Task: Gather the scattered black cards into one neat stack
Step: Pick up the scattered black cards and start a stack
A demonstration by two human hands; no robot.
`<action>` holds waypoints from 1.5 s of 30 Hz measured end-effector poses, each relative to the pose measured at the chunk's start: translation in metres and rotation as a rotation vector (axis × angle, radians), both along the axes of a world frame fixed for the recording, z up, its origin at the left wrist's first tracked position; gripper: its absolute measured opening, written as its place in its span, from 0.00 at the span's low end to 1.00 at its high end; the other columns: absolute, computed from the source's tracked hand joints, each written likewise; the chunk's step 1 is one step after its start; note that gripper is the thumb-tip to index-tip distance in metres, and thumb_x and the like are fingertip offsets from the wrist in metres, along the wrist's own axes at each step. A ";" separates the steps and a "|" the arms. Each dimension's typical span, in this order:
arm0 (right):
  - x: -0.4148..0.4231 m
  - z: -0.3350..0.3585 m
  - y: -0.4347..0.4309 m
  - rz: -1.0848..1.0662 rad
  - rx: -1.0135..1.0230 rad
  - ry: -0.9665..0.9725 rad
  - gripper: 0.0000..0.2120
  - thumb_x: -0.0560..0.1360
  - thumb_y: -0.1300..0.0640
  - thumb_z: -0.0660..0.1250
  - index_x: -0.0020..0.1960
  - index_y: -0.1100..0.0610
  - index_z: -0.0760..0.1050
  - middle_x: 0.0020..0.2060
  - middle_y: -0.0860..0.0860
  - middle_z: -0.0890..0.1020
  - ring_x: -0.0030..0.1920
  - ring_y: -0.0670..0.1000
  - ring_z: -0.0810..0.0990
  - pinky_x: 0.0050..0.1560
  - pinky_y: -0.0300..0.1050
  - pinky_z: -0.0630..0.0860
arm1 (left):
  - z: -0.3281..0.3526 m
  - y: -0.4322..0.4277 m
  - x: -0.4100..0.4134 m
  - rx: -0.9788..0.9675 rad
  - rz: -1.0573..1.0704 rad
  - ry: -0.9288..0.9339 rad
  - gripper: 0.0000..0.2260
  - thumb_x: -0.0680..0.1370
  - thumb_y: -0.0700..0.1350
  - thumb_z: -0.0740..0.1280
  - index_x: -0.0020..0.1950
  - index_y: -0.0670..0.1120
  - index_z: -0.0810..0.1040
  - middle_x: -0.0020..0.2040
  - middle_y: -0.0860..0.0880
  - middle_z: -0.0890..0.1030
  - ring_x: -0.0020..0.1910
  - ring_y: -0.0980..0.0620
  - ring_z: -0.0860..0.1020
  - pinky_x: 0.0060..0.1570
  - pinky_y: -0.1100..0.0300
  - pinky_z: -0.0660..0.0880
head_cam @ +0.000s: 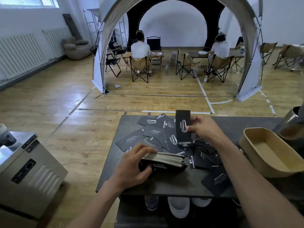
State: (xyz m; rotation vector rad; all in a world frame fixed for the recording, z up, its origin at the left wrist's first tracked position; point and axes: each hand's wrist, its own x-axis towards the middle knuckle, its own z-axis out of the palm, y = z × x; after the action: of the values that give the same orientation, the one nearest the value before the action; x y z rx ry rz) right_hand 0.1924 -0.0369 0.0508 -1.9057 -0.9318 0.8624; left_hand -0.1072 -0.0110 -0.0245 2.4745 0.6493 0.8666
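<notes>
Scattered black cards (pixel 162 135): white print, "CAMPING CLUB" on several, "DRINK & COFFEE" on others (smaller lines illegible). Stack (pixel 164 161), front face: script logo, not surely legible.

Dark table (pixel 164 183), centre. Tan oval tray (pixel 269 155) on it at 3 o'clock. Metal cabinet (pixel 28 171) at 8 o'clock. Arched tent (pixel 105 46) at 12 o'clock, with folding chairs (pixel 141 65) and two seated people (pixel 140 46) inside. Beige armchair (pixel 76 47) at 10 o'clock.
</notes>
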 end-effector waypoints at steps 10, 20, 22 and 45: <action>-0.067 -0.034 -0.033 0.234 0.208 0.328 0.13 0.84 0.58 0.60 0.64 0.59 0.79 0.52 0.58 0.86 0.51 0.59 0.86 0.56 0.54 0.82 | 0.001 0.001 0.000 -0.044 -0.010 -0.057 0.35 0.73 0.42 0.71 0.79 0.48 0.64 0.79 0.53 0.67 0.74 0.56 0.71 0.67 0.59 0.74; -0.021 -0.017 0.030 0.583 -0.118 -0.628 0.44 0.63 0.44 0.83 0.75 0.47 0.70 0.72 0.47 0.75 0.72 0.50 0.72 0.74 0.50 0.69 | -0.002 0.001 0.000 0.054 -0.014 -0.024 0.33 0.72 0.39 0.72 0.78 0.51 0.70 0.67 0.54 0.78 0.66 0.53 0.77 0.61 0.52 0.78; -0.022 -0.020 0.035 0.582 -0.178 -0.722 0.49 0.59 0.41 0.84 0.76 0.47 0.69 0.70 0.48 0.76 0.71 0.52 0.73 0.71 0.50 0.70 | -0.002 0.002 0.001 0.094 -0.041 -0.003 0.30 0.72 0.40 0.71 0.75 0.51 0.74 0.67 0.55 0.78 0.66 0.52 0.76 0.60 0.51 0.78; -0.044 -0.010 0.030 0.685 -0.128 -0.641 0.39 0.66 0.52 0.82 0.74 0.45 0.71 0.67 0.46 0.79 0.67 0.49 0.77 0.65 0.43 0.73 | -0.003 0.001 0.000 0.090 0.008 0.012 0.25 0.73 0.44 0.71 0.71 0.52 0.78 0.64 0.52 0.76 0.62 0.55 0.76 0.58 0.59 0.77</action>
State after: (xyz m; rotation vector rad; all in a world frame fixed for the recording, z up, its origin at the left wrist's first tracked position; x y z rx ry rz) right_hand 0.1485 -0.0070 0.0404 -2.0291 -2.0358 0.6833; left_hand -0.1070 -0.0099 -0.0273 2.5607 0.6372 0.9030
